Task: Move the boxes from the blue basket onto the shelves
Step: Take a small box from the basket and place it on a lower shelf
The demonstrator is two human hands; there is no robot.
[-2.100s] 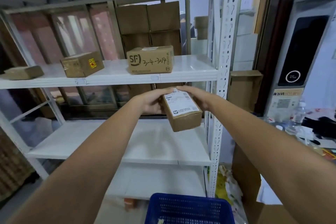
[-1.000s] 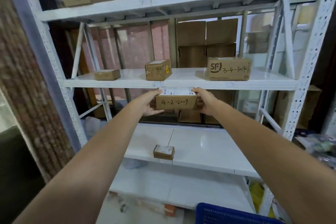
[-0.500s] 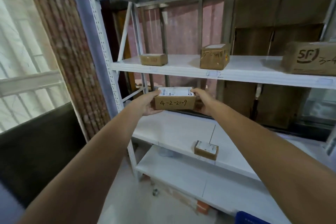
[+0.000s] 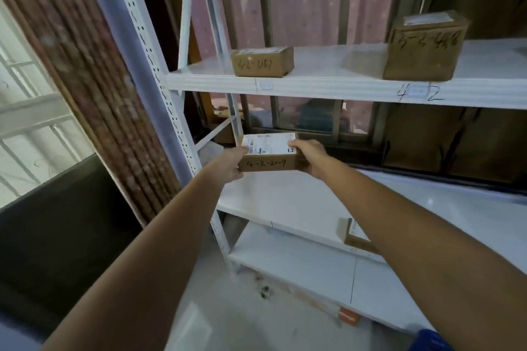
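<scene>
Held box: I hold a small brown cardboard box (image 4: 269,152) with a white printed label on top and "4-2-2009" handwritten on its front face, level, in the air in front of the middle shelf.
Left hand: my left hand (image 4: 228,165) grips the box's left end, thumb on the label corner, fingers curled under.
Right hand: my right hand (image 4: 309,155) grips the right end, thumb on the top edge, fingers wrapped round the side.
Upper shelf: a white metal shelf board (image 4: 328,88) marked "4 2" by hand on its front edge carries two boxes well apart.
Flat box: a low brown carton (image 4: 262,62) with blurred handwriting sits near the shelf's left end.
Tall box: a taller brown carton (image 4: 426,47) with a label on top stands to the right.
Middle shelf: the white board (image 4: 285,202) lies below the held box; a small brown box (image 4: 353,236) sits on it, partly hidden by my right forearm.
Basket: a corner of the blue plastic basket (image 4: 430,340) shows at the lower right edge.
Upright: a white perforated steel post (image 4: 148,45) frames the rack's left side.
</scene>
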